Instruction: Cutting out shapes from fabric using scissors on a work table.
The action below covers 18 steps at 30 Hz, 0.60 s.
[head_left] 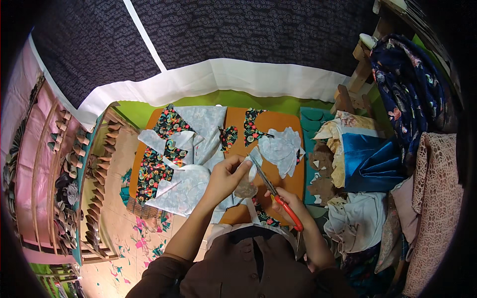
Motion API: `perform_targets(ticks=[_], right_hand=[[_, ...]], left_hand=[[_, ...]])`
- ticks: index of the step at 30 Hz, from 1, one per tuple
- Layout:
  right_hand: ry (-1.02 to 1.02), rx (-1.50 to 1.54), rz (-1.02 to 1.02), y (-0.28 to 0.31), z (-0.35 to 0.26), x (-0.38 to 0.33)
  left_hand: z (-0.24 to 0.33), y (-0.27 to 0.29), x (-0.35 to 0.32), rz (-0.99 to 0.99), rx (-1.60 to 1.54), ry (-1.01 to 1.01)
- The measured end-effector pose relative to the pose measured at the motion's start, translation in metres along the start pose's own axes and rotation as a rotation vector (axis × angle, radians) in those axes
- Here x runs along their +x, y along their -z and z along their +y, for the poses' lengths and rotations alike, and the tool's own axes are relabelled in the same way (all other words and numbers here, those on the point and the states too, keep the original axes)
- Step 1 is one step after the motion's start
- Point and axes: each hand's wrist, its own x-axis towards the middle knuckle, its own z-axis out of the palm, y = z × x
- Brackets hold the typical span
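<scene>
Near the orange board's (285, 124) front edge, the left hand (226, 176) pinches a pale fabric piece (248, 176) taut between fingertips so the right hand (290, 203), fingers closed through red-handled scissors (273, 191), can cut it

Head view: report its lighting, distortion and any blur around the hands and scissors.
Head view: even, bright light on the orange board; strong fisheye bending, so the white fabric band curves and the corners go black; the left hand holding a pale fabric piece is fairly sharp; the right hand and red-handled scissors look slightly soft; the dark cloth heap at right sits in shadow.
</scene>
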Motion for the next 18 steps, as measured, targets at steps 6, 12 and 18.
perform_targets(ticks=[6, 12, 18], right_hand=[[0.053, 0.078, -0.022, -0.01, 0.003, 0.003], [-0.035, 0.116, -0.056, -0.005, 0.001, 0.001], [-0.092, 0.163, -0.044, -0.005, -0.004, 0.0]], left_hand=[[0.006, -0.008, -0.002, -0.031, 0.093, -0.023], [0.005, -0.004, -0.002, -0.015, 0.084, -0.013], [0.008, 0.002, -0.003, -0.026, 0.159, -0.031]])
